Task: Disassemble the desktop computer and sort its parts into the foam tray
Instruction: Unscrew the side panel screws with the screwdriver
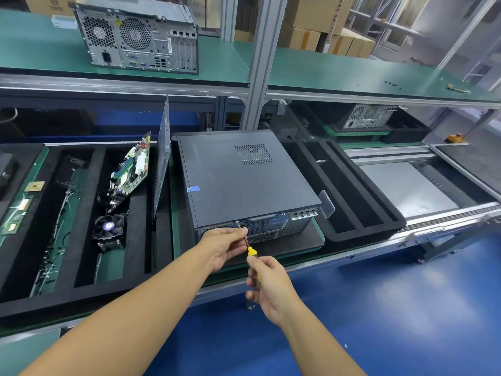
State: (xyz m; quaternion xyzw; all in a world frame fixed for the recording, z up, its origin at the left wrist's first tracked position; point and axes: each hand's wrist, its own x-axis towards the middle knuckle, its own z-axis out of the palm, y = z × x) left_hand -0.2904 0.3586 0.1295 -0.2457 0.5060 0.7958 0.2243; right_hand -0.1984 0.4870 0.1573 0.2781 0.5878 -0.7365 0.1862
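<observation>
A dark grey desktop computer [244,180] lies on its side on the conveyor, its rear panel facing me. My right hand [267,286] grips a yellow-handled screwdriver [252,253] whose shaft points up at the rear panel's top edge. My left hand [225,244] pinches the shaft near the tip, right at the panel. A black foam tray [81,289] to the left holds a motherboard [131,169] leaning upright, a cooler fan [109,230], a side panel [162,158] standing on edge and small boards.
A second black foam tray [349,185] sits right of the computer, then a metal plate [406,188] on the conveyor. Another computer case [135,36] stands on the green upper shelf. Cardboard boxes are stacked behind. Blue floor lies below me.
</observation>
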